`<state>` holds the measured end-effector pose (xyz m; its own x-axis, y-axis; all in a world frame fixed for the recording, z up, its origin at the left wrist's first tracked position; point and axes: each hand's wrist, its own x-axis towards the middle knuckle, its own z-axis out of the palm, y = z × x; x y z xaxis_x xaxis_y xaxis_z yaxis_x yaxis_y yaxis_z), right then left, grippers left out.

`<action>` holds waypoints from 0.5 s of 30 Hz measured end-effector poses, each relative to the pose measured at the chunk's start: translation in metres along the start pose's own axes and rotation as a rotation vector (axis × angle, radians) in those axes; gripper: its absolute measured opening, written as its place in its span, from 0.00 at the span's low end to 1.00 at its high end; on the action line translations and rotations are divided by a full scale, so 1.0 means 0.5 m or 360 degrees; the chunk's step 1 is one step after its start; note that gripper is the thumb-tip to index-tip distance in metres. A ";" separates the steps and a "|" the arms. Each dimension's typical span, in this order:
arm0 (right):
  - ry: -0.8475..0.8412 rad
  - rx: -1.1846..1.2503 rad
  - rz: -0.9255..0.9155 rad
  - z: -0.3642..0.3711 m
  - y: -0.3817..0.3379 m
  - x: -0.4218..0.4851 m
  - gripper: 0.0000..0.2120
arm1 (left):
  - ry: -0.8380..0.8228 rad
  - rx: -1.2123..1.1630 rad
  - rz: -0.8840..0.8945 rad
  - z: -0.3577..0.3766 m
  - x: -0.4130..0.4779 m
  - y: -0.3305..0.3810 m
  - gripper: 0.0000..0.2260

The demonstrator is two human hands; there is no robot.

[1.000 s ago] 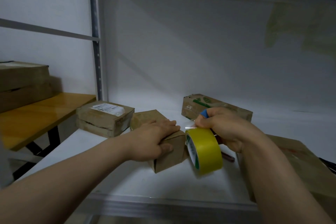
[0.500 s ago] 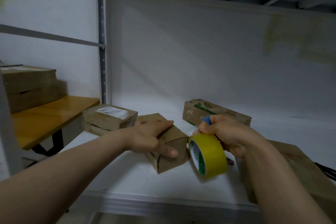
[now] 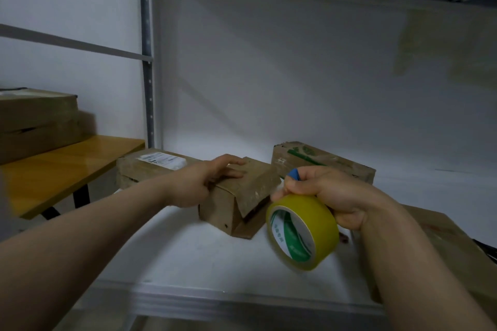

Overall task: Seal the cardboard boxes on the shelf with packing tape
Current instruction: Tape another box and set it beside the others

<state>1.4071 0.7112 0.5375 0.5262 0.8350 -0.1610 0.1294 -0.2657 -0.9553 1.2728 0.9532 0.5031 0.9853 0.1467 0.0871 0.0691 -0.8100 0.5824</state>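
step: I steady box (image 3: pixel 216 209) mid-shelf (image 3: pixel 188 250), end flap gaping | my left hand (image 3: pixel 207 183) flat on its top, fingers straight | right hand (image 3: pixel 322 193) curled round tape (image 3: pixel 304 231), box's 4 o'clock | next, I judge: free tape end, close flap

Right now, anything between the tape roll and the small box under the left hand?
Nothing visible. The tape roll in the right hand hangs beside the loose end flap of the small box, open gap between. The left hand rests on top, clear of that end.
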 end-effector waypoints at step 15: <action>0.0106 -0.0085 -0.0244 0.035 -0.053 0.085 0.05 | 0.0148 -0.0459 -0.0420 -0.045 0.054 0.162 0.12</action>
<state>1.4112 0.7620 0.5518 0.5511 0.8344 0.0039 0.2560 -0.1646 -0.9526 1.3013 0.9044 0.5709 0.9203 0.3899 -0.0310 0.2586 -0.5470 0.7962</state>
